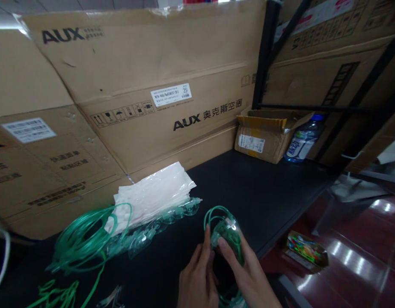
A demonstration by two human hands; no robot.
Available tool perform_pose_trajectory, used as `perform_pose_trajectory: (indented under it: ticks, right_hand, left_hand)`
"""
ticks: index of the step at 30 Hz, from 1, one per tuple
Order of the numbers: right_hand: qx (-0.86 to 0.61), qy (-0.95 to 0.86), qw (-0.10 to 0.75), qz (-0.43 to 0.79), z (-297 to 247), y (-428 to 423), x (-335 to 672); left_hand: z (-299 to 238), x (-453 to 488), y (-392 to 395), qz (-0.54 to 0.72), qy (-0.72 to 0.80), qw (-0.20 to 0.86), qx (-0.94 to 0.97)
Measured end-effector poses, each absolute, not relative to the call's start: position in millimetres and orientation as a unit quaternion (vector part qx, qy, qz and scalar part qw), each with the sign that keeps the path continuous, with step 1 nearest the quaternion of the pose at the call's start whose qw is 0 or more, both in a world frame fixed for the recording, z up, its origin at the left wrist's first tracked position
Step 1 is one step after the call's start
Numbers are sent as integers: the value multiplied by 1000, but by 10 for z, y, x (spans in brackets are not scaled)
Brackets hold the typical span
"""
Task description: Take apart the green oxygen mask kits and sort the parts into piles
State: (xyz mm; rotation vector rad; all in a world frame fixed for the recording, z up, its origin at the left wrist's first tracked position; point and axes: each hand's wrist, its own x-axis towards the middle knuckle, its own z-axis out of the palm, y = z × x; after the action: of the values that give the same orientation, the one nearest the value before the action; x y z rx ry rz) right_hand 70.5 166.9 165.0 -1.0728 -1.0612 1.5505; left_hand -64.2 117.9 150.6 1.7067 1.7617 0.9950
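Observation:
Near the table's front edge, my two hands hold a translucent green oxygen mask (228, 231) with a loop of thin green tubing (220, 208) around it. My right hand (248, 270) grips the mask from the right, its thumb across the front. My left hand (197, 274) closes on the tubing at the left side, index finger pointing up along the loop. The lower tubing is partly hidden by my hands. Left of them lie a row of clear green masks (146, 238), a big coil of green tubing (75, 239) and a stack of white plastic bags (155, 194).
Green elastic straps (57, 295) and small metal strips (112, 297) lie at the front left. Large cartons (152, 51) wall off the back of the black table (229, 179). A small open box (261, 137) and a blue-capped bottle (303, 139) stand back right. A box of colourful bits (306, 251) sits on the floor.

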Motion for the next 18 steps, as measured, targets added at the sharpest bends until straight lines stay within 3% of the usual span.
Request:
perform_pose_trajectory:
  ticks: [5,12,18]
  right_hand:
    - [-374,-225,519,735,1577,1788,711]
    - [-405,-146,527,733,1561,1980,802]
    - [-380,-139,538,739,1673,2191,914]
  left_hand:
    - [1560,-470,1346,337,678,193,624]
    - [1830,-229,1521,84,717,60,690]
    - [2405,-463,1771,118,724,46,678]
